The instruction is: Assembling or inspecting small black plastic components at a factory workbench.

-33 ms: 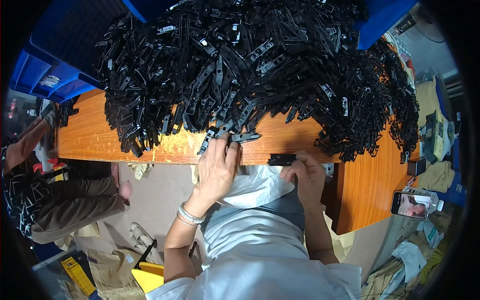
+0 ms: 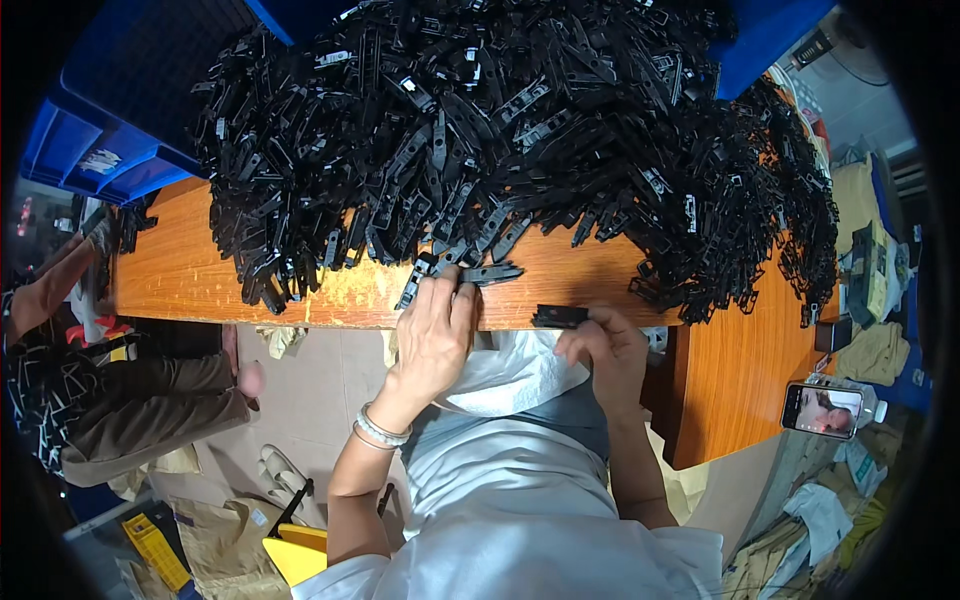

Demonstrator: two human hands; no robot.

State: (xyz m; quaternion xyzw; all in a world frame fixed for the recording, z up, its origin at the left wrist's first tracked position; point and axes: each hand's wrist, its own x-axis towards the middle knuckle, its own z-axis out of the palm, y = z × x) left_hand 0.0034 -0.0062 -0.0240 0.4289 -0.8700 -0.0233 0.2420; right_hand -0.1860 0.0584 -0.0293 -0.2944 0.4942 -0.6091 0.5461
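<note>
A large heap of black plastic parts (image 2: 440, 140), long and slotted, covers much of the wooden table (image 2: 575, 272). At the heap's near edge, my left hand (image 2: 438, 325) has its fingers bent and closed over a black plastic part (image 2: 413, 284) by the table's front edge. Another long part (image 2: 492, 273) lies just right of those fingertips. Between thumb and fingers, my right hand (image 2: 612, 345) pinches a flat black plastic piece (image 2: 558, 316) above the front edge. Its far end points left, toward my left hand.
Blue crates (image 2: 130, 165) stand at the back left. A phone (image 2: 822, 409) leans against a bottle at the right, beside the table's side wing (image 2: 730, 400). White plastic (image 2: 520, 375) lies over my lap. Another person's arm (image 2: 50, 290) reaches in at the far left.
My right hand has shifted the black piece slightly left and up. A loose part right of my left fingertips has turned a little.
</note>
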